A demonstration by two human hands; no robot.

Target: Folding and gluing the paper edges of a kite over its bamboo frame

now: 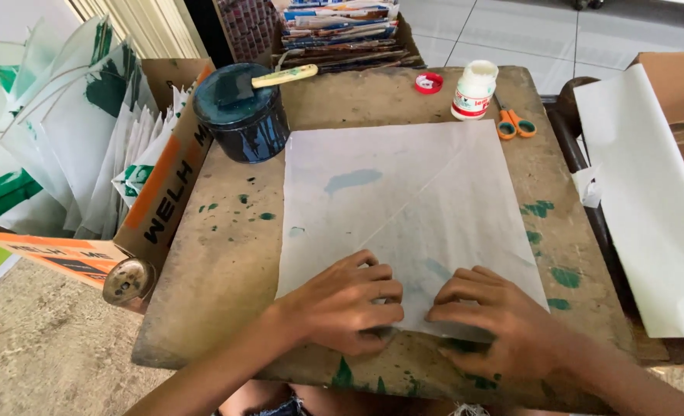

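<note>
Paint-stained desk [226, 254]: the paper [403, 208] lies flat at centre. Your left hand [342, 304] and right hand [496, 323], fingers curled, press its near edge, grasping nothing, pinning it; paint tin [242, 115] and glue [474, 90] stand clear.

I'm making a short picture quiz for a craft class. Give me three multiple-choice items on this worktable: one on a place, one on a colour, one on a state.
1. Where do the scissors lie?
A. right of the glue bottle
B. on the paint tin
C. under the paper sheet

2. What colour are the scissor handles?
A. blue
B. orange
C. black

3. How is the glue bottle?
A. tipped over
B. capped
C. upright, its red cap off

Answers:
1 A, they lie on the table's far edge just right of the bottle.
2 B, both handle loops are orange.
3 C, the cap lies apart to the bottle's left.

Both the left hand and right hand press the sheet's near edge.
</note>
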